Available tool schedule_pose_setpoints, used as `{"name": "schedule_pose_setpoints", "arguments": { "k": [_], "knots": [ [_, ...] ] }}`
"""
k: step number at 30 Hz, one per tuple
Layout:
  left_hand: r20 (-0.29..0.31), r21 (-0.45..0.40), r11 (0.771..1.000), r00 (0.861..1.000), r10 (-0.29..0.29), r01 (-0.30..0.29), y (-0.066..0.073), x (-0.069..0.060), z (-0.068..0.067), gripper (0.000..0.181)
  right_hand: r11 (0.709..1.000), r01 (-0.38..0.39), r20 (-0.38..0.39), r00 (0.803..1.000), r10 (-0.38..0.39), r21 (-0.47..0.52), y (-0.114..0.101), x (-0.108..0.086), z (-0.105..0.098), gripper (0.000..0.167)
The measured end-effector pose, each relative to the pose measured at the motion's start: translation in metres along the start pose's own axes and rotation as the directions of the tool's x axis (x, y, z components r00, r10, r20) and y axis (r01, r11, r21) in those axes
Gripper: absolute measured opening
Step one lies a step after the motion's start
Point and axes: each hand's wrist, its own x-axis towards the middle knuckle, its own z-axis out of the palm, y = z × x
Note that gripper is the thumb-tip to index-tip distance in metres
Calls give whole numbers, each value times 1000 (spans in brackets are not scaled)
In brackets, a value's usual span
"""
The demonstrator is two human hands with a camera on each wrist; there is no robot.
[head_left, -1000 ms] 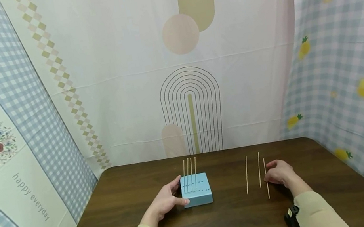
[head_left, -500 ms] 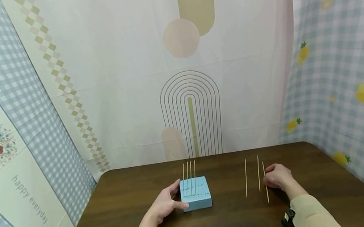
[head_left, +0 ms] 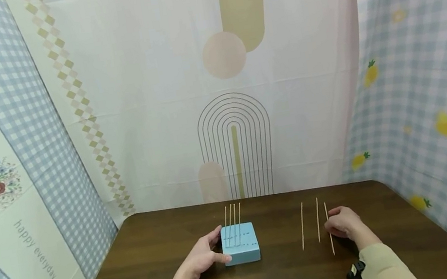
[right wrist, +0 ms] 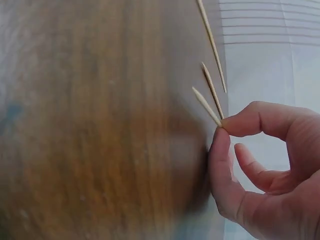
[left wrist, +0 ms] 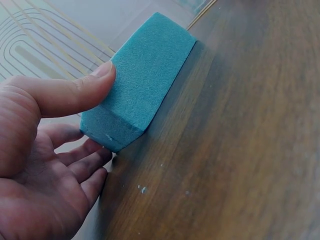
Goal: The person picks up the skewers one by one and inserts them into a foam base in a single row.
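While your left hand point(head_left: 200, 257) holds the blue foam block point(head_left: 243, 257), your right hand point(head_left: 345, 223) pinches a wooden skewer point(head_left: 332, 243).
Left thumb and fingers around block's left side; block sits on table point(head_left: 282, 277), four standing skewers point(head_left: 235, 221) in its top. Right thumb and forefinger pressed together on your skewer; two loose skewers point(head_left: 302, 226) lie between it and block.

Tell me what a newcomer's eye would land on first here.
Probably the light-blue foam block near the table's middle, with four wooden skewers standing in it and the left hand gripping its left side. Next, the right hand pinching a single skewer, with two more lying just left of it. The pineapple-print gingham cloth stands out at far right.
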Motion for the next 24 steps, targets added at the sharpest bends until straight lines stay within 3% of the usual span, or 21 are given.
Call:
{"name": "schedule_pose_setpoints", "arguments": {
  "k": [6, 12, 20, 24],
  "knots": [
    [0, 2, 1000, 1000, 2, -2, -1, 2, 0, 104, 988, -1, 30, 1000, -3, 153, 6, 3, -8, 82],
    [-1, 4, 1000, 1000, 0, 0, -2, 0, 0, 103, 981, -25, 25, 999, 21, 192, 8, 3, -8, 86],
    [-2, 17, 1000, 1000, -21, 21, -2, 4, -1, 102, 963, 10, 23, 1000, -17, 271, -14, -1, 6, 76],
    [2, 25, 999, 999, -34, 34, -3, 3, -2, 102, 933, 61, 27, 997, -75, 355, -28, -7, 26, 68]
  ]
}}
